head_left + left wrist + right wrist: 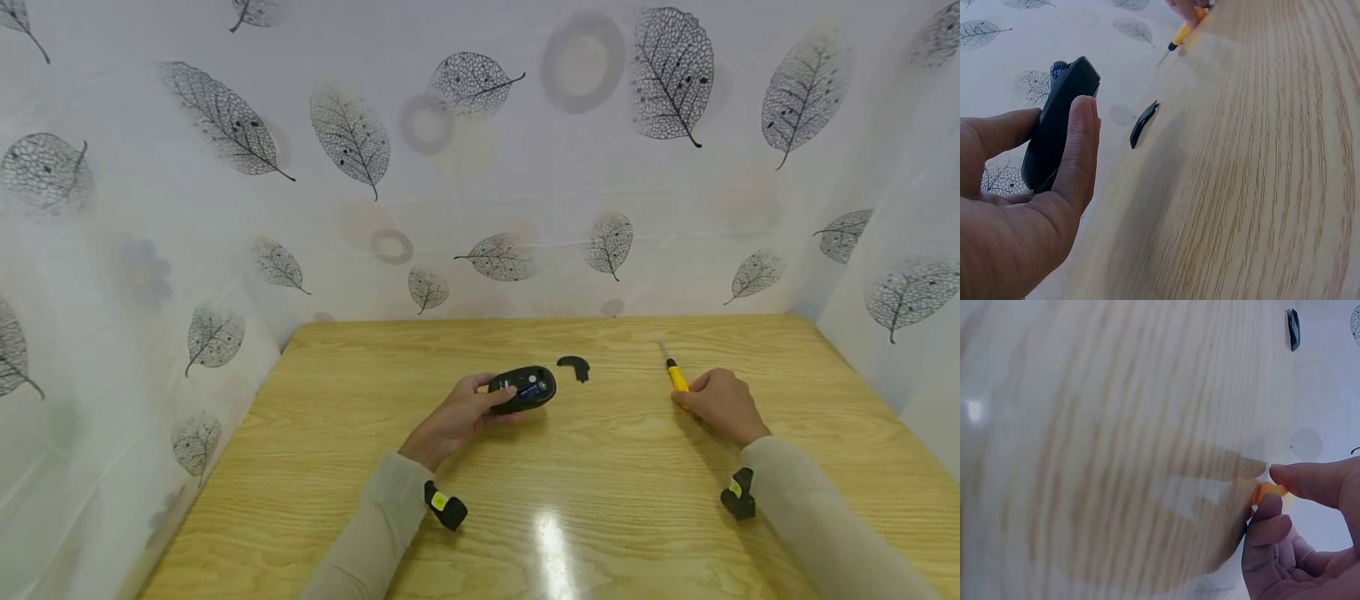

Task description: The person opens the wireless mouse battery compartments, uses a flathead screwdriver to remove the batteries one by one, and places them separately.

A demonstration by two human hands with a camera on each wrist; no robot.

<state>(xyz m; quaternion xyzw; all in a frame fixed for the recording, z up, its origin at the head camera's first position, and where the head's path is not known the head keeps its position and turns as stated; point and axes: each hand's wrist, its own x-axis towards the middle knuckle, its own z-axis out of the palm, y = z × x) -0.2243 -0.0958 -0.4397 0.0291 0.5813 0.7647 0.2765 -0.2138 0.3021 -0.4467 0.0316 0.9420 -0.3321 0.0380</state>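
Note:
My left hand (456, 418) holds a black computer mouse (545, 386) above the table, underside facing up, with the thumb over it. A blue battery (529, 392) shows in the mouse's uncovered compartment; in the left wrist view one end of the battery (1057, 72) sticks up past the mouse body. On the table just right of the mouse lies its black battery cover (577, 365). Farther right, my right hand (726, 404) pinches the handle end of a yellow screwdriver (677, 377), whose thin shaft points away from me. The handle (1272, 494) appears between thumb and fingers in the right wrist view.
A light wooden table (585, 475) spreads beneath both hands. A white curtain (525, 183) printed with leaves hangs behind its far edge and along both sides. Each wrist wears a small black camera, one on the left (448, 508) and one on the right (741, 498).

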